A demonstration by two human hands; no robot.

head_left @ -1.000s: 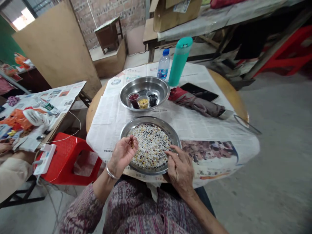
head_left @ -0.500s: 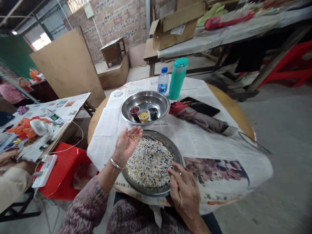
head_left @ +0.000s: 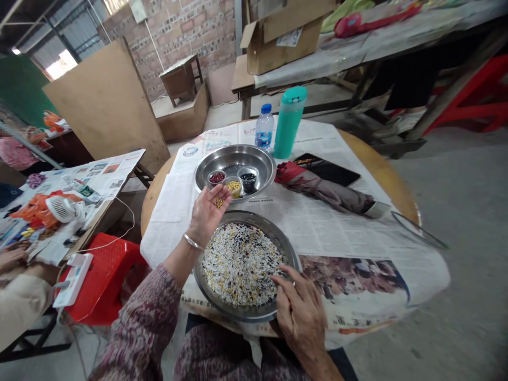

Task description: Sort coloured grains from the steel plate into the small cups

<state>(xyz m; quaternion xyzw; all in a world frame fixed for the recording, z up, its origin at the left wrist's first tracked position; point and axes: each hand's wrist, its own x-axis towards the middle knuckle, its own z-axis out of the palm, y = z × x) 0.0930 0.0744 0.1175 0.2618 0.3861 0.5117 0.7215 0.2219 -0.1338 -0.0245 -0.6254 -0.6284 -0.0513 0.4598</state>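
My left hand (head_left: 207, 212) is palm up with slightly curled fingers, holding a few small yellow kernels (head_left: 219, 203). It hovers over the gap between two steel basins, its fingertips by a clear cup of yellow kernels (head_left: 234, 186). That cup stands in the far basin (head_left: 260, 153) with a cup of dark red beans (head_left: 217, 178) and a cup of black beans (head_left: 248, 180). The near basin (head_left: 291, 248) holds mixed white, yellow, black and reddish grains (head_left: 240, 264). My right hand (head_left: 299, 301) lies over its right rim, fingers apart above the grains, nothing visible in them.
Behind the far basin stand a water bottle (head_left: 264, 127) and a green tumbler (head_left: 291, 123). A folded umbrella (head_left: 325, 190) and a dark tablet-like slab (head_left: 333, 170) lie right on the newspaper (head_left: 174, 211). At left are a red stool (head_left: 105, 275), a power strip (head_left: 74, 280) and another person's arm (head_left: 24, 296).
My left hand has moved slightly away from me, up to the cup of yellow kernels, palm still up with kernels in it. My right hand stays at the near basin's rim.
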